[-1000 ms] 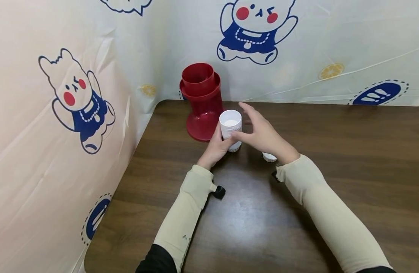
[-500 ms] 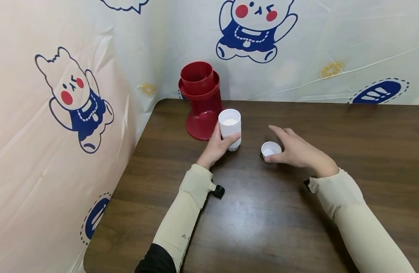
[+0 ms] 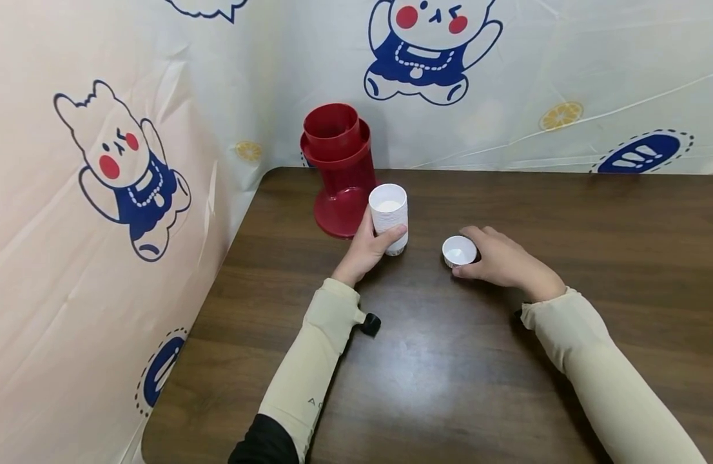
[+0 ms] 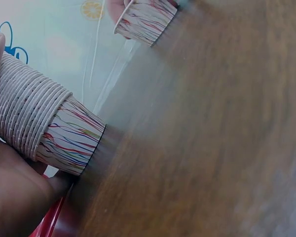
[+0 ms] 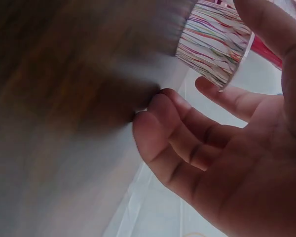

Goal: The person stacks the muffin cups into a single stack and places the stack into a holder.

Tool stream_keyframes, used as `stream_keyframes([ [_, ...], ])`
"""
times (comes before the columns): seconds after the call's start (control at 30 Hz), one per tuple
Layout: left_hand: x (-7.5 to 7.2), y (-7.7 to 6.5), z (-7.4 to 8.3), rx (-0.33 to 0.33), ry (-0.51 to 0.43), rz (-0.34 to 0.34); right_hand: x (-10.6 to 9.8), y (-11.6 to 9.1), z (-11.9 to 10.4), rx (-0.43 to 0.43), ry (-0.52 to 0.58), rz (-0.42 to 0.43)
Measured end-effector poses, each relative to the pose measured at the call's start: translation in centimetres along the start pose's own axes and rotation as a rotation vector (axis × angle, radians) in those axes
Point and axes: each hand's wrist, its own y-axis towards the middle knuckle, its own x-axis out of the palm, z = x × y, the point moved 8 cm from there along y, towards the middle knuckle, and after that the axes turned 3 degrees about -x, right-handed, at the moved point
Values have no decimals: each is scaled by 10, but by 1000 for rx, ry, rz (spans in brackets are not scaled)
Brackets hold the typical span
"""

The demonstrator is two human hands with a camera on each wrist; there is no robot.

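My left hand [image 3: 363, 253] grips a tall stack of nested white paper cups [image 3: 389, 219], thumb in front and fingers behind. In the left wrist view the stack's lowest cup [image 4: 74, 133] shows coloured wavy lines below ridged rims. To the right, a single small paper cup [image 3: 459, 251] stands upright on the table, its mouth facing up. My right hand [image 3: 503, 261] holds this cup from its right side, between thumb and index finger. In the right wrist view the other fingers [image 5: 153, 133] curl beside the cup, near the table.
Behind the stack, at the back left of the brown wooden table [image 3: 426, 386], stands a red plastic cylinder [image 3: 339, 171] on a round base. A printed cloth [image 3: 536, 58] hangs along the back and left side.
My right hand has left the stack and moved right to the single cup, where its thumb and index finger have closed in. The left hand keeps its grip on the stack.
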Motion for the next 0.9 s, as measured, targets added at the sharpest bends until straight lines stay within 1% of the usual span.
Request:
stream_keyframes([
  [0.13,-1,-1,-2,-17,-1,1,0,4,0,-1,6,21],
  [0.2,-2,-1,-2,-20,-4,5,0,6,0,-18,26,36],
  [0.3,-2,-1,-3,-17,-3,10,-3,11,-4,-47,84,66],
  [0.4,-3,-1,-3,0,2,10,-8,15,-11,-66,153,112],
  [0.53,-3,-1,-3,11,13,14,-23,18,-28,-89,228,192],
  [0.7,-2,-1,-4,-6,25,1,-48,22,-47,-109,335,283],
  [0.77,-1,-1,-3,-9,35,-5,-57,25,-56,-125,367,296],
  [0.9,-2,-1,-3,-16,48,-7,-70,34,-74,-155,366,286],
])
